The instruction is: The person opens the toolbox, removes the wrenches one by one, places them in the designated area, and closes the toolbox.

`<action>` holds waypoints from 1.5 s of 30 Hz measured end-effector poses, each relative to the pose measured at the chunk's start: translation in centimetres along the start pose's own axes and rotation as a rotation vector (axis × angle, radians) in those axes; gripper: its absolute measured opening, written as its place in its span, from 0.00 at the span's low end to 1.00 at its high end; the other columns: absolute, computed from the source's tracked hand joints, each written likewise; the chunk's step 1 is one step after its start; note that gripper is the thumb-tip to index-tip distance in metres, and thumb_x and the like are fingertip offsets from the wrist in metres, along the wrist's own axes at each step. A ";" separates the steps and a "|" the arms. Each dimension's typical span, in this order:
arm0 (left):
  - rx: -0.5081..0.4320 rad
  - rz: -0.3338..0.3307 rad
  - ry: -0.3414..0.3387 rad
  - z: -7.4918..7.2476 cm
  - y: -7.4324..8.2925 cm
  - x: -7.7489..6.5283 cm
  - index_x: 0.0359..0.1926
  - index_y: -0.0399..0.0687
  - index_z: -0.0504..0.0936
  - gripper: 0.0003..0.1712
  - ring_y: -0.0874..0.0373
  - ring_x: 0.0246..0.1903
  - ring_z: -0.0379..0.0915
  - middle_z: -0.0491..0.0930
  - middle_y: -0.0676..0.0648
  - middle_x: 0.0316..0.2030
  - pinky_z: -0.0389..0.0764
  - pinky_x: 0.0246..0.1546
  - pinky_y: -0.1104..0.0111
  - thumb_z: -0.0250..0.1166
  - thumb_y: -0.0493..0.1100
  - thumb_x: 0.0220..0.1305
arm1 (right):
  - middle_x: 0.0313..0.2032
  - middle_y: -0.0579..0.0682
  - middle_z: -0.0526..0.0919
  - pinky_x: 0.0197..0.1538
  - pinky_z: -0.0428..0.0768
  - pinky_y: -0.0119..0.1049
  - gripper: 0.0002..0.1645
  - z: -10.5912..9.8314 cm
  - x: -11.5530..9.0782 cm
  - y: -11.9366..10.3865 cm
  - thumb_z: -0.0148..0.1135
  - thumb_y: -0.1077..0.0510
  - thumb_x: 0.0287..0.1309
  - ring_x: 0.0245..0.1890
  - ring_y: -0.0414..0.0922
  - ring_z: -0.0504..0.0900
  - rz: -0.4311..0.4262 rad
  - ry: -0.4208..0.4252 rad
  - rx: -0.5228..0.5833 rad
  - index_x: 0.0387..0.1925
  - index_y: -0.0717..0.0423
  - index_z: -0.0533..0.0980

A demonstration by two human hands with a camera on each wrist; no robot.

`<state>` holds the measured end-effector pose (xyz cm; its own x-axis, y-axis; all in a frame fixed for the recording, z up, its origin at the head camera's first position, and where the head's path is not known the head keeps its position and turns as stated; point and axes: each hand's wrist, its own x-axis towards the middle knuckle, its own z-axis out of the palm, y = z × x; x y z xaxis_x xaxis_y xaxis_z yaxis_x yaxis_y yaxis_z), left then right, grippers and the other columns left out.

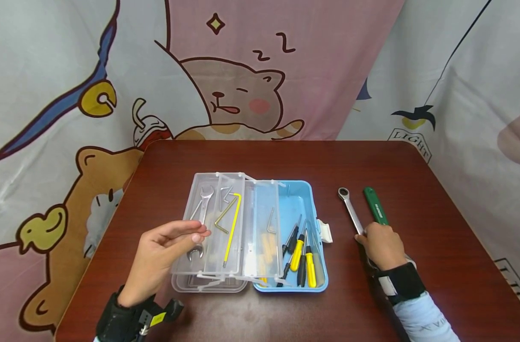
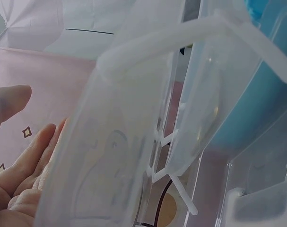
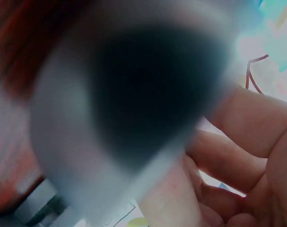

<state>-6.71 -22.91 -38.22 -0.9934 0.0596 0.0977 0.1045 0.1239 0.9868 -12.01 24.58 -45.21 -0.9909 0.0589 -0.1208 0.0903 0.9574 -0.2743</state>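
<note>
My left hand [image 1: 168, 254] hovers over or beside the clear tray [image 1: 215, 273], its fingers extended and holding nothing. In the left wrist view its thumb [image 2: 13, 101] stands apart from the fingers. A silver wrench [image 1: 205, 204], a yellow hex key [image 1: 232, 232] and a brass-coloured hex key [image 1: 226, 216] show in the tray. On the right of the table my right hand [image 1: 384, 244] grips a ratchet ring wrench [image 1: 350, 208], whose ring end points away from me. A blurred metal end of it [image 3: 67, 127] fills much of the right wrist view.
A light blue toolbox [image 1: 300, 187] holds several yellow and black screwdrivers [image 1: 310, 270], with clear trays swung out to its left. Its white latch [image 1: 325, 231] sticks out on the right. A green-handled tool [image 1: 375, 205] lies just beyond my right hand on the brown table [image 1: 311, 159].
</note>
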 end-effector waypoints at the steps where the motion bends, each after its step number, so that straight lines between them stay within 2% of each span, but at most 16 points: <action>1: 0.001 0.000 0.000 0.0 0.0 0.0 0.54 0.28 0.83 0.18 0.49 0.46 0.88 0.89 0.39 0.45 0.87 0.46 0.64 0.71 0.33 0.66 | 0.16 0.51 0.74 0.24 0.70 0.45 0.16 0.0 0.0 0.0 0.73 0.58 0.62 0.18 0.50 0.72 -0.003 0.002 -0.002 0.22 0.63 0.82; 14: 0.000 -0.006 0.014 0.0 -0.1 -0.1 0.55 0.28 0.83 0.18 0.47 0.46 0.88 0.89 0.39 0.45 0.87 0.46 0.64 0.72 0.33 0.66 | 0.16 0.50 0.71 0.22 0.67 0.43 0.16 0.5 -0.2 0.1 0.73 0.57 0.62 0.18 0.50 0.70 0.005 0.041 0.026 0.22 0.61 0.82; 19: -0.006 -0.013 0.021 0.0 -0.2 -0.2 0.54 0.29 0.83 0.18 0.45 0.46 0.87 0.89 0.39 0.45 0.87 0.46 0.64 0.72 0.33 0.66 | 0.16 0.49 0.72 0.22 0.67 0.43 0.14 0.6 -0.2 0.2 0.73 0.56 0.63 0.19 0.50 0.71 0.022 0.038 0.056 0.23 0.59 0.84; 23: 0.007 -0.011 0.025 0.1 -0.2 -0.2 0.54 0.30 0.84 0.17 0.47 0.45 0.88 0.89 0.40 0.44 0.87 0.45 0.64 0.72 0.34 0.66 | 0.16 0.49 0.72 0.22 0.67 0.42 0.15 0.7 -0.2 0.2 0.72 0.56 0.63 0.19 0.50 0.71 0.029 0.029 0.067 0.23 0.60 0.84; 28: 0.017 -0.003 0.025 0.0 -0.2 -0.3 0.54 0.29 0.83 0.18 0.49 0.45 0.88 0.89 0.40 0.45 0.87 0.46 0.65 0.72 0.34 0.66 | 0.20 0.52 0.76 0.23 0.68 0.42 0.14 0.8 -0.5 0.2 0.72 0.55 0.64 0.21 0.50 0.72 0.025 0.045 0.092 0.33 0.66 0.84; 32: 0.021 -0.002 0.024 0.0 -0.2 -0.3 0.54 0.30 0.84 0.18 0.48 0.45 0.88 0.89 0.40 0.45 0.87 0.46 0.65 0.72 0.34 0.66 | 0.29 0.61 0.82 0.24 0.74 0.43 0.21 0.7 -1.0 -0.2 0.73 0.54 0.63 0.24 0.52 0.76 0.019 0.087 0.145 0.44 0.71 0.82; 35: 0.020 -0.001 0.023 0.1 -0.2 -0.3 0.54 0.30 0.84 0.18 0.48 0.45 0.88 0.89 0.40 0.45 0.87 0.46 0.65 0.72 0.34 0.66 | 0.37 0.67 0.85 0.26 0.80 0.45 0.26 0.5 -1.4 -0.8 0.72 0.52 0.64 0.28 0.54 0.79 0.006 0.116 0.171 0.50 0.72 0.81; 38: 0.013 0.001 0.022 0.1 -0.2 -0.2 0.54 0.31 0.84 0.17 0.48 0.45 0.88 0.89 0.40 0.45 0.87 0.45 0.65 0.72 0.33 0.66 | 0.40 0.67 0.86 0.29 0.82 0.45 0.26 0.0 -2.0 -1.7 0.72 0.52 0.64 0.31 0.54 0.80 -0.023 0.143 0.188 0.51 0.71 0.81; 45: 0.037 0.003 0.028 0.2 -0.2 -0.2 0.53 0.32 0.85 0.17 0.48 0.45 0.88 0.89 0.40 0.45 0.87 0.45 0.65 0.72 0.34 0.65 | 0.37 0.59 0.88 0.38 0.87 0.53 0.19 -0.8 -3.4 -4.3 0.75 0.56 0.61 0.35 0.54 0.85 -0.159 0.244 0.245 0.48 0.67 0.84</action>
<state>-6.54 -22.72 -38.49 -0.9940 0.0319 0.1045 0.1083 0.1605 0.9811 -9.08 20.48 -42.82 -0.9863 0.0090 0.1647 -0.0747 0.8659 -0.4946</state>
